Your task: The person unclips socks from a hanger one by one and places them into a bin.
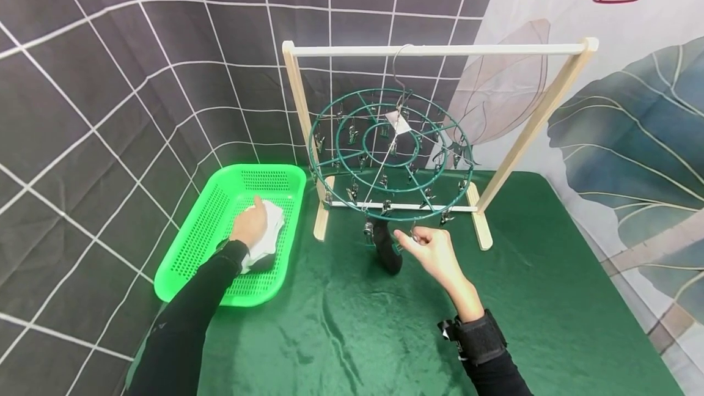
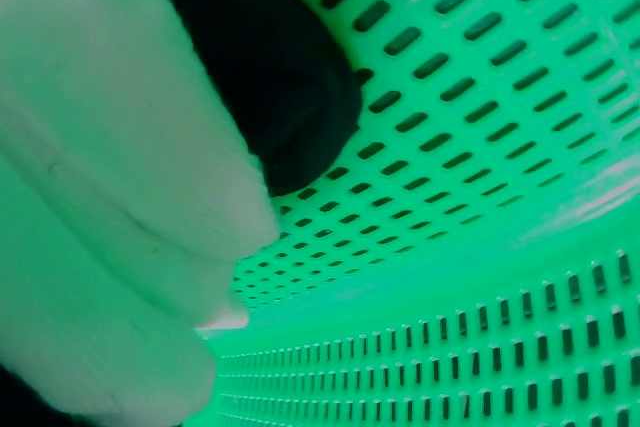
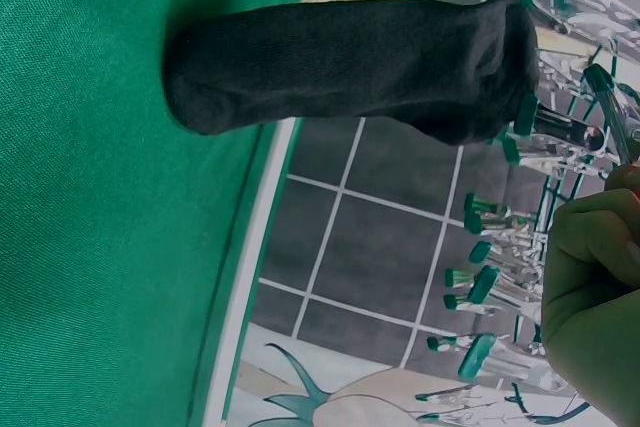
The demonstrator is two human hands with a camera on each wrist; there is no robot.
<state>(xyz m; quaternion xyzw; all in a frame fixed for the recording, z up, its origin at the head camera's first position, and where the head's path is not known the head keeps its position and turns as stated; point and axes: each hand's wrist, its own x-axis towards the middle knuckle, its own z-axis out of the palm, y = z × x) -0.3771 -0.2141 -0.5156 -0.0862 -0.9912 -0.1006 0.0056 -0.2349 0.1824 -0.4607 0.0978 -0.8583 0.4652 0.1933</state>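
In the head view, my left hand lies against white fabric in the green basket; most of its fingers are hidden. Dark fabric shows beneath the white, and the left wrist view has both close up, the white fabric beside the black fabric. My right hand is at the front rim of the round clip hanger, pinching a metal clip with green tips. Just left of this hand a black sock hangs down from the hanger, its cuff at the clips.
A wooden rack carries the hanger by its hook, with several clips dangling from the rings. The green basket stands left of the rack on a green cloth. Behind is a grey gridded backdrop.
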